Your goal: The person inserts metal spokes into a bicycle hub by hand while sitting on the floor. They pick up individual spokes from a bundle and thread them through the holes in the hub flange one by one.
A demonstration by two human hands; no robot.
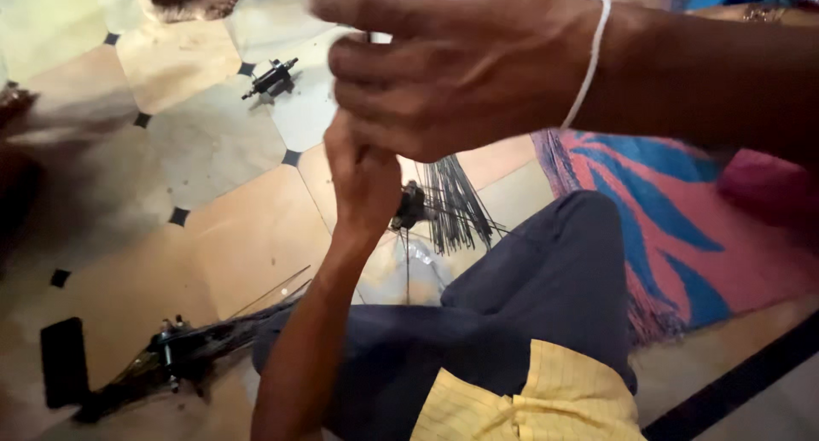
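**Thin metal rod held between both hands above a tiled floor**

Two bare hands are seen close to the camera, one stacked over the other. The right hand point(452, 66), with a white thread band at the wrist, is held far and high in the view; its fingers are curled in around a thin dark metal rod point(368, 37), of which only a short length shows between the knuckles. The left hand point(363, 176) is clenched directly below, apparently on the same rod, though the rod is hidden inside the fist.

State of the work, as judged: a single rod is in hand, while a fanned bundle of thin dark spokes point(452, 204) lies on the floor just beyond the left hand, beside a small dark hub piece point(410, 205). A second black hub with an axle point(271, 78) lies far left on the beige and cream floor tiles point(213, 151). An assembled hub with spokes attached point(175, 356) rests near left. Most spokes thus appear unused.

The rod is noted as slender, straight and dull; its ends cannot be made out.
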